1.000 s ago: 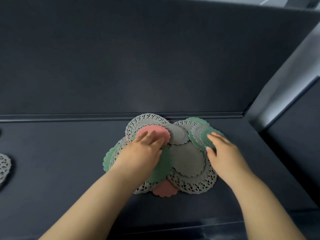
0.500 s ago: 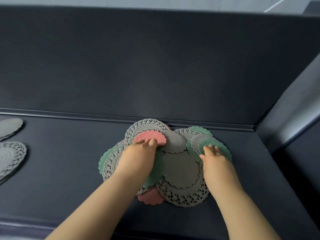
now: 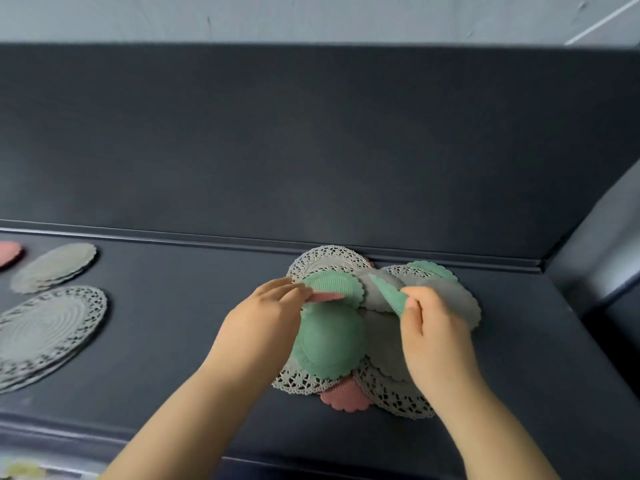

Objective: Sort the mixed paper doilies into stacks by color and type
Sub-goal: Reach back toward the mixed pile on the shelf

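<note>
Centrally on the dark table (image 3: 173, 358), heaped: mixed pile (image 3: 332, 344) of doilies. Pinching a pink doily (image 3: 327, 297) edge-on with the left hand (image 3: 266, 317), just over the pile. Gripping a small green doily (image 3: 389, 296), tilted, with the right hand (image 3: 434, 337), at 3 o'clock of the pink one. Hands apart. Well off at 9 o'clock: lace stack (image 3: 45, 330), plain grey stack (image 3: 53, 268), pink stack (image 3: 8, 252).

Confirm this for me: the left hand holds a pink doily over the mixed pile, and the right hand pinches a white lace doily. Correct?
Not quite. The head view shows the right hand pinching a green doily, not a white lace one. The rest stands: the left hand holds a pink doily over the mixed pile.
</note>
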The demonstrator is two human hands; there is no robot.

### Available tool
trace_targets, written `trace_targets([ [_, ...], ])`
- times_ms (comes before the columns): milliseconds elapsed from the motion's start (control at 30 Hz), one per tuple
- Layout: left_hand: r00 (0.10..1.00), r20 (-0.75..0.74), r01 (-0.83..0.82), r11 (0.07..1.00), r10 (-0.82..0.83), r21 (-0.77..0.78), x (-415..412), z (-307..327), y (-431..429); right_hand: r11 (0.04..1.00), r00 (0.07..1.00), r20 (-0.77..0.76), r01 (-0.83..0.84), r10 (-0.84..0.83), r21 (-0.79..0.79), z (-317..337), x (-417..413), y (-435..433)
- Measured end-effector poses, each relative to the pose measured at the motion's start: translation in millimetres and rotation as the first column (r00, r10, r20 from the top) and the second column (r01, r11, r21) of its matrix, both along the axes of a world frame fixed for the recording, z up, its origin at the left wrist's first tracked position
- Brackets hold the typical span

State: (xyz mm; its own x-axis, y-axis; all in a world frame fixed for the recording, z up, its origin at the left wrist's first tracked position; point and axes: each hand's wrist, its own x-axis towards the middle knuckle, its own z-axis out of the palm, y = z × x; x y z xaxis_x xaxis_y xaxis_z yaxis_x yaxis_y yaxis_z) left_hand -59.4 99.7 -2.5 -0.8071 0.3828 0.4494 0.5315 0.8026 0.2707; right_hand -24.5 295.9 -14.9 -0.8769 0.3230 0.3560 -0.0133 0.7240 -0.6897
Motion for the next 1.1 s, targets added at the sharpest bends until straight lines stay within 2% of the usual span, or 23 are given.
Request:
trace_targets([
  [100,0.994,-0.105,0.039,0.994,-0.028,0.099,6.5,1.3,-37.0,0.998,0.998,-0.054,-0.009,0.012,0.059,-1.3,0.3,-41.6],
  [267,0.977,-0.211,0.082,0.973,-0.036,0.217,19.7,6.4,-125.7,0.998,0.984,-0.166,-0.067,0.069,0.016,7.2,-1.3,-126.0],
  [333,0.975,-0.222,0.032,0.977,0.016,0.212,21.1,-2.9,-171.3,0.995,0.971,-0.215,-0.101,0.101,0.011,8.4,-0.9,-168.7],
  [433,0.978,-0.161,-0.104,0.977,0.135,0.187,29.0,-10.1,-243.0,0.986,0.958,-0.236,-0.166,0.160,-0.008,7.8,-0.2,-234.7],
  [667,0.944,-0.158,-0.264,0.951,0.290,0.162,49.3,-23.5,-391.8,0.948,0.936,-0.185,-0.314,0.300,-0.056,-11.5,6.1,-371.1],
  [800,0.961,-0.142,-0.217,0.965,0.238,0.148,48.1,-27.6,-421.1,0.933,0.924,-0.161,-0.358,0.348,-0.040,-12.7,5.3,-405.7],
  [1100,0.983,-0.119,-0.123,0.986,0.137,0.114,-1.8,-26.1,-422.8,0.947,0.943,-0.166,-0.307,0.289,-0.095,-13.1,-37.6,-413.3],
])
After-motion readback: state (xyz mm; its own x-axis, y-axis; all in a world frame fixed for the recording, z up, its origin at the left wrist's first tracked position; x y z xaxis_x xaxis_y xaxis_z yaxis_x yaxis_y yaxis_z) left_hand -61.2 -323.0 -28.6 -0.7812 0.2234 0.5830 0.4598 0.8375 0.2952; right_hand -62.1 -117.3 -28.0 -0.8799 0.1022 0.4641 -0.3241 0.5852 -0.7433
